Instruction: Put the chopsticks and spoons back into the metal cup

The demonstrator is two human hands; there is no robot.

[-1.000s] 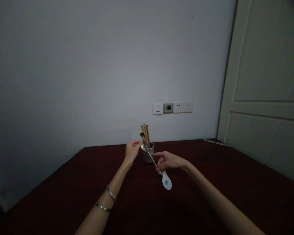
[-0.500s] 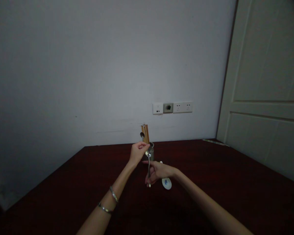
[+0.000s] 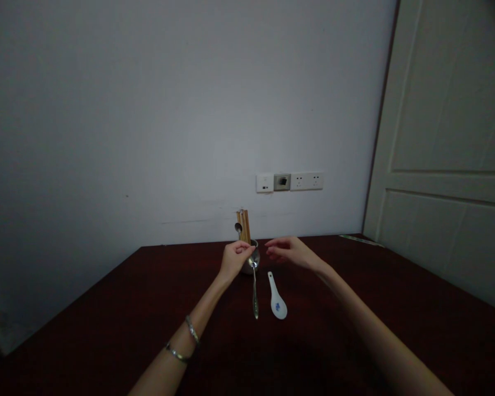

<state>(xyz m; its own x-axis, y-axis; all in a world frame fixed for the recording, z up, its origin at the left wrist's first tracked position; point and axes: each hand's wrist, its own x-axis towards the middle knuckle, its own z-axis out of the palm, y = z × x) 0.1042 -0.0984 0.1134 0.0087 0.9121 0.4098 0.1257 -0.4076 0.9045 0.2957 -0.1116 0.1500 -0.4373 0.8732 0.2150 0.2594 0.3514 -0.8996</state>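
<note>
The left arm reached in from the near left, its forearm slanting far and to the right, with two bracelets (image 3: 192,330) round it below the wrist. The wrist was nearly straight, and the left hand (image 3: 234,259) had its back to the near left, thumb and fingertips pinched together on the far end of a metal spoon (image 3: 254,297), at the bowl. The spoon's handle pointed toward the near side; whether its tip touched the worktop (image 3: 107,319) could not be told. Just beyond the bowl stood a grey metal cup (image 3: 247,270), partly hidden by the hand and the spoon, with a bundle of chopsticks (image 3: 245,226) and a small spoon (image 3: 238,226), bowl up, rising from it. The right arm came from the near right, slanting far and left, and bent at the wrist so that the right hand (image 3: 289,251) pointed left toward the cup. Its fingers were loosely curved and held nothing, their tips just right of the cup's rim. Nearer than that hand, a white spoon (image 3: 277,301) with a blue mark lay on the worktop, right of the metal spoon.
</note>
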